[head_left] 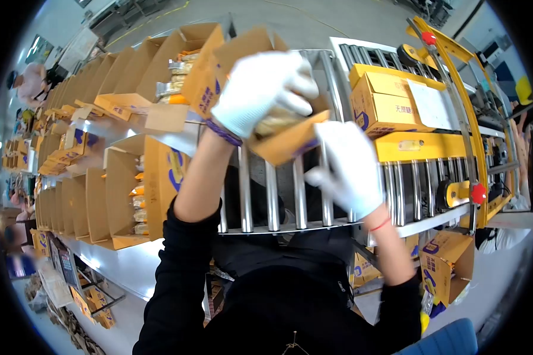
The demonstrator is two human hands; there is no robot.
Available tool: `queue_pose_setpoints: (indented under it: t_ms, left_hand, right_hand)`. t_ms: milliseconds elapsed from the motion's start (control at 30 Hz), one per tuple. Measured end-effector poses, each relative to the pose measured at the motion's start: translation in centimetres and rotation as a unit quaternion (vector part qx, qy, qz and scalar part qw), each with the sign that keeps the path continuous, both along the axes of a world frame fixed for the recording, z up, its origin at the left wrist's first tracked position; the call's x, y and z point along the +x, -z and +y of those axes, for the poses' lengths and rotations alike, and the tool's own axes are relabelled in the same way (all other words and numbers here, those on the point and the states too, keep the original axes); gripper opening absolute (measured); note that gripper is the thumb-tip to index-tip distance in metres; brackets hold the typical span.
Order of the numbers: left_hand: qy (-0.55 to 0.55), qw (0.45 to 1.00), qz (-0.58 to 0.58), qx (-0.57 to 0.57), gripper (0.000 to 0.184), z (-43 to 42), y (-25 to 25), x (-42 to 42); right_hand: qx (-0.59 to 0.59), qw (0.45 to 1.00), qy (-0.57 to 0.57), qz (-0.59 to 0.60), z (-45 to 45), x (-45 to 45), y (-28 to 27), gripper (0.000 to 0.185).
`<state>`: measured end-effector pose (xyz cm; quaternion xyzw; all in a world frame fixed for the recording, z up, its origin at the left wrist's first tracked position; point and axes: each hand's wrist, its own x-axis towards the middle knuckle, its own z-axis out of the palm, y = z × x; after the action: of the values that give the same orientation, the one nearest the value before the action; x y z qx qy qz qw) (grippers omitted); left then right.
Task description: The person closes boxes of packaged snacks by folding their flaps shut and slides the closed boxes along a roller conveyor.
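Both my hands wear white gloves and are at an open cardboard box (290, 142) above the metal rollers (271, 195). My left hand (269, 89) reaches over the box, its fingers curled and blurred by motion. Something pale and packaged lies in the box beneath it; whether my fingers hold it, I cannot tell. At the box's right edge is my right hand (346, 165), its thumb apart from the fingers. The fingertips are smeared near the flap, so a grip on it cannot be made out.
Rows of open cartons (118, 183) with packets stand at the left. On the right, a closed carton (391, 103) with a white sheet sits in a yellow-framed machine (423, 146). Another open carton (447, 266) is at the lower right. People are at the far left.
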<state>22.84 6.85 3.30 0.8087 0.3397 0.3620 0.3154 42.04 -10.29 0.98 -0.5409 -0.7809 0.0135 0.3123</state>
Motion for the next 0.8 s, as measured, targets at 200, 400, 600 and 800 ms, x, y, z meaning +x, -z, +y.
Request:
queue_pose_setpoints:
  t_ms: [200,400,600,800]
  left_hand:
    - [-0.003,0.997,0.076,0.006,0.05,5.9,2.1,-0.5]
    - [0.036,0.906,0.306,0.29,0.024,5.7,6.6,3.9]
    - [-0.144,0.972,-0.124,-0.137,0.074,6.3,9.9,2.9]
    - [-0.106,0.965,-0.107,-0.215,0.067,0.3,13.1,6.4]
  right_hand:
    - [0.019,0.997,0.076,0.002,2.1,0.3,6.4,0.054]
    - [-0.145,0.956,-0.016,0.255,4.1,5.4,2.6,0.045]
    - [-0.019,0.987,0.139,-0.078,2.9,0.0,2.5,0.103]
    - [-0.042,0.971,0.171,-0.161,6.7,5.0,5.3,0.111]
